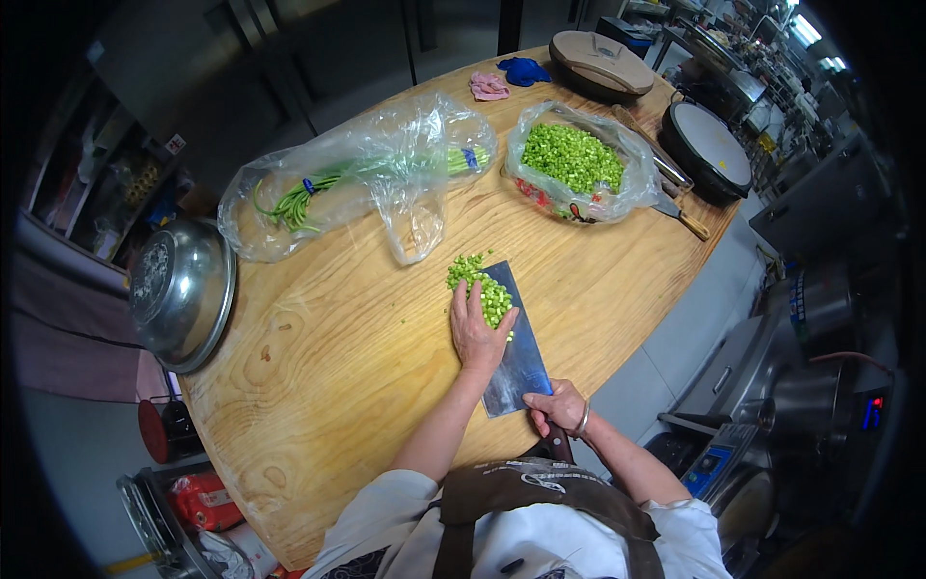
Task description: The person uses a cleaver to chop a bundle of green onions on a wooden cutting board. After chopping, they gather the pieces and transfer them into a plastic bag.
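Observation:
My right hand (559, 406) is wrapped round the dark handle of a cleaver (522, 349), its broad blade lying flat near the table's front edge. My left hand (476, 333), fingers spread, rests against a small heap of chopped green stems (495, 300). Part of that heap lies on the blade and part on the wood beyond it; the palm hides some pieces. Farther off, a clear plastic bag (571, 201) holds a large pile of the same chopped green pieces. To its left, a long clear bag (371, 179) contains whole green stems (307, 198) tied with blue bands.
The wooden table (328, 357) carries an upturned metal basin (183, 289) at its left edge. Two round griddle-like appliances (603, 63) stand at the far right, near a wooden-handled knife (690, 224). Pink and blue cloths (489, 87) lie at the back. Kitchen equipment stands to the right.

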The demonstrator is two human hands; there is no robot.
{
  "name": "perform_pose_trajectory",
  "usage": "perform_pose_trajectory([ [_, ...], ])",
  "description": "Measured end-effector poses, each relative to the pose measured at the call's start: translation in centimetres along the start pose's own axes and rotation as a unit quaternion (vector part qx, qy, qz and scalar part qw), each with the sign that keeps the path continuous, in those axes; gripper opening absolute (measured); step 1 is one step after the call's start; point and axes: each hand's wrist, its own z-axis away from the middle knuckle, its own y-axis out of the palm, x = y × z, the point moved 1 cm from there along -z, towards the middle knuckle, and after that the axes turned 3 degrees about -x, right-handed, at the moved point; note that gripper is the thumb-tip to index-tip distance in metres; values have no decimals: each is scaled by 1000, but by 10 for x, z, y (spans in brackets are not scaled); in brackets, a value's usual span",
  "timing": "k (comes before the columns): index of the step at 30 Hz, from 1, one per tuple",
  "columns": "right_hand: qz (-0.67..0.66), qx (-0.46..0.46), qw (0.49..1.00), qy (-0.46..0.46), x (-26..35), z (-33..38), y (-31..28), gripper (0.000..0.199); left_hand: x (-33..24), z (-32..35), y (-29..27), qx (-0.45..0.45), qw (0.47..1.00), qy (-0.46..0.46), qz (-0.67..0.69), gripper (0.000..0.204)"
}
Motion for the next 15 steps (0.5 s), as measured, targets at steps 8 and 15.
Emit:
perform_pose_trajectory([
  [8, -107, 52, 993, -10, -7, 14, -9, 16, -33, -4, -18, 34, 996, 39, -74, 69],
  [15, -139, -4, 987, -77, 54, 33, -39, 12, -99, -63, 9, 43, 992, 117, -17, 66],
])
